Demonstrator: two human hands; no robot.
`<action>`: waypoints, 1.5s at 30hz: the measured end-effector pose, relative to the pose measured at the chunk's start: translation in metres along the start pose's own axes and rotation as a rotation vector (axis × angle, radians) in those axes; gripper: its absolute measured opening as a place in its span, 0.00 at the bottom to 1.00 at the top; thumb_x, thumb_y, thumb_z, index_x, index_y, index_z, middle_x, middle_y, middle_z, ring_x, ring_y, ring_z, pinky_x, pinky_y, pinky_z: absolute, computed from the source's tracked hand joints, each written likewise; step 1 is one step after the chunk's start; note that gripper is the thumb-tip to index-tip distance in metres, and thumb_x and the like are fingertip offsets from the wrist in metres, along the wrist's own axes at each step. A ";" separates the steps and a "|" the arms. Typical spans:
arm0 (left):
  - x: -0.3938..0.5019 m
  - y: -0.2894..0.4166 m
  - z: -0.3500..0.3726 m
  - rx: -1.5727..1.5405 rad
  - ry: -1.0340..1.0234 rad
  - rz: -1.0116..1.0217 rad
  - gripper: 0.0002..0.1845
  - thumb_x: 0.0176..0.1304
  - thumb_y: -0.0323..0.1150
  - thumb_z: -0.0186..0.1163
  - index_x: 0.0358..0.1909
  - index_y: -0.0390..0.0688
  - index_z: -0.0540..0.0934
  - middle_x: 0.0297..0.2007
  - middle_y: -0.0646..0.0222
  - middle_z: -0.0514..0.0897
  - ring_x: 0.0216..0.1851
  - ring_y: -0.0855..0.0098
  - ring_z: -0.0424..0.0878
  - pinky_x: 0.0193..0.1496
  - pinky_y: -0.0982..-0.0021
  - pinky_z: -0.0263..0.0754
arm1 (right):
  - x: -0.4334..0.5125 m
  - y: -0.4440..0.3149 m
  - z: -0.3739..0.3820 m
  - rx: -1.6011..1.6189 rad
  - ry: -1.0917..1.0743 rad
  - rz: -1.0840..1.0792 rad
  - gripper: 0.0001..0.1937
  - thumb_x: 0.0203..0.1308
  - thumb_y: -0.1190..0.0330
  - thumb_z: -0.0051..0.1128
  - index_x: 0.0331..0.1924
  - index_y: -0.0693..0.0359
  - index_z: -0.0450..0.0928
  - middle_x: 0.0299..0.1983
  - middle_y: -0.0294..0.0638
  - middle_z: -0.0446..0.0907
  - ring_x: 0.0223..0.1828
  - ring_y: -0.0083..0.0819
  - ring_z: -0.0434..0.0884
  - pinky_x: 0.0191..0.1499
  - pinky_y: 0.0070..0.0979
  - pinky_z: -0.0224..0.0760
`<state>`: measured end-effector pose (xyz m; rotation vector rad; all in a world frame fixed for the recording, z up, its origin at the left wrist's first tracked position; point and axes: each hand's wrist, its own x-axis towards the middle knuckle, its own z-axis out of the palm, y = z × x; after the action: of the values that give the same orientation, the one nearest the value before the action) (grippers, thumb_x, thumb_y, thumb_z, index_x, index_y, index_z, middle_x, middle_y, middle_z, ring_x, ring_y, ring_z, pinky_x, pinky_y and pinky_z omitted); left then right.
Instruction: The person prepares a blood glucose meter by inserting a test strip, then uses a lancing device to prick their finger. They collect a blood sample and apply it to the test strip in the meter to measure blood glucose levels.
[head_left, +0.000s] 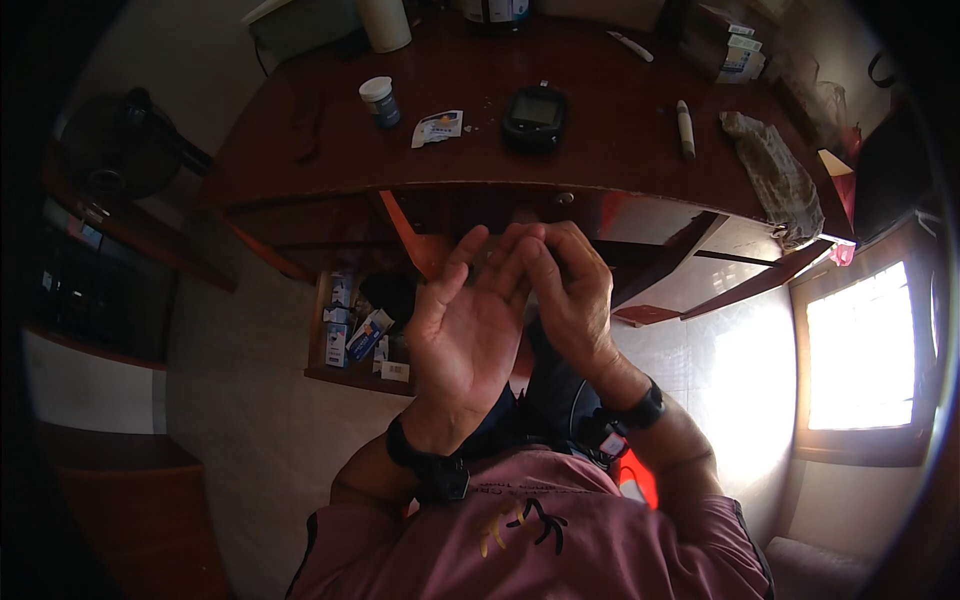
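My left hand (466, 337) is held palm up in front of the desk edge, its thumb and fingers apart and nothing lying in it. With thumb and fingers together, my right hand (574, 292) pinches a fingertip of the left. Whether anything small sits between them is hidden. Beyond the hands, a black blood glucose meter (535, 118) lies on the desk, with a small pale strip (544, 84) at its top end. To its left are a torn foil sachet (438, 129) and a test strip vial (380, 103) with a white cap. A lancing pen (685, 130) lies to the right.
The dark red wooden desk (330, 169) also bears a white slim stick (631, 46), small boxes (741, 58) and a crumpled grey cloth-like item (776, 176). Below left, an open drawer (352, 377) holds several small boxes. A fan (127, 146) stands at far left.
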<state>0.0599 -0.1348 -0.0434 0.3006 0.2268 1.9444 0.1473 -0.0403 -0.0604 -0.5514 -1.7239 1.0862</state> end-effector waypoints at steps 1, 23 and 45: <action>0.000 -0.001 -0.001 -0.002 0.002 -0.001 0.21 0.71 0.36 0.51 0.62 0.39 0.70 0.65 0.46 0.71 0.69 0.55 0.68 0.76 0.57 0.54 | 0.000 -0.001 -0.001 -0.017 -0.004 -0.007 0.08 0.67 0.72 0.57 0.43 0.68 0.81 0.39 0.46 0.82 0.40 0.37 0.84 0.43 0.28 0.76; 0.012 0.014 -0.015 -0.425 -0.159 -0.073 0.22 0.70 0.39 0.55 0.59 0.35 0.75 0.66 0.51 0.68 0.62 0.64 0.75 0.81 0.56 0.45 | 0.066 -0.042 -0.077 -0.322 0.018 0.067 0.19 0.66 0.70 0.62 0.60 0.64 0.77 0.31 0.34 0.82 0.36 0.14 0.80 0.35 0.15 0.72; 0.018 0.032 -0.019 0.299 0.137 0.285 0.24 0.61 0.15 0.61 0.58 0.40 0.71 0.58 0.58 0.74 0.54 0.67 0.80 0.71 0.66 0.67 | 0.173 -0.040 -0.010 -1.281 -0.462 -0.098 0.50 0.50 0.35 0.63 0.74 0.55 0.59 0.52 0.54 0.81 0.53 0.54 0.82 0.52 0.49 0.75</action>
<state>0.0190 -0.1304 -0.0498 0.4135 0.5953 2.2158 0.0907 0.0758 0.0612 -0.9965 -2.7292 -0.1378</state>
